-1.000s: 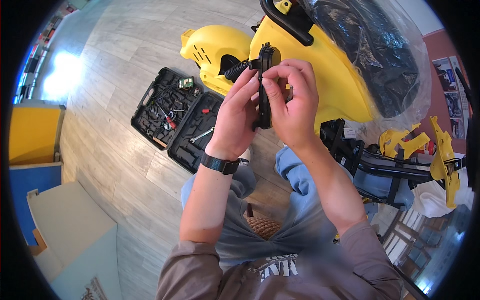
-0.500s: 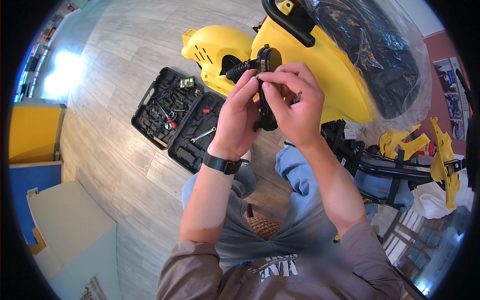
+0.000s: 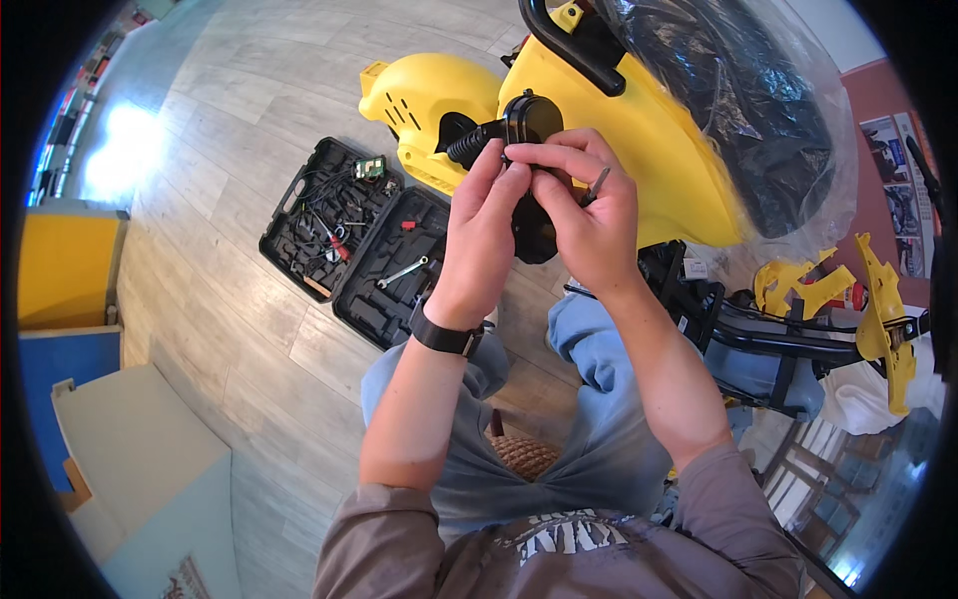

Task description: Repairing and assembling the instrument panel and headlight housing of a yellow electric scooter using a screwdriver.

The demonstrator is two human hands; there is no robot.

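My left hand [image 3: 484, 220] is closed round a long black part [image 3: 536, 120] with a rounded top and a ribbed black piece [image 3: 472, 140] sticking out leftward. My right hand [image 3: 591, 215] grips the same part from the right, forefinger and thumb meeting my left fingertips at its middle, where the detail is hidden. A thin dark rod [image 3: 597, 185], perhaps a small tool, lies in my right fingers, pointing up and right. Behind the part are a large yellow plastic body [image 3: 669, 170] with a black tube handle [image 3: 589, 60] and a rounded yellow cover [image 3: 429, 85].
An open black tool case [image 3: 309, 240] with red-handled tool and wrench [image 3: 401, 272] lies on the floor at left. A black frame [image 3: 758, 339] with yellow panels [image 3: 878, 319] is at right, and a plastic-wrapped black pad [image 3: 758, 120] is at upper right. Pale cabinets [image 3: 140, 429] stand lower left.
The black part has tilted, showing more of its round top face. My fingertips have shifted slightly left, and the thin rod in my right fingers shows more clearly.
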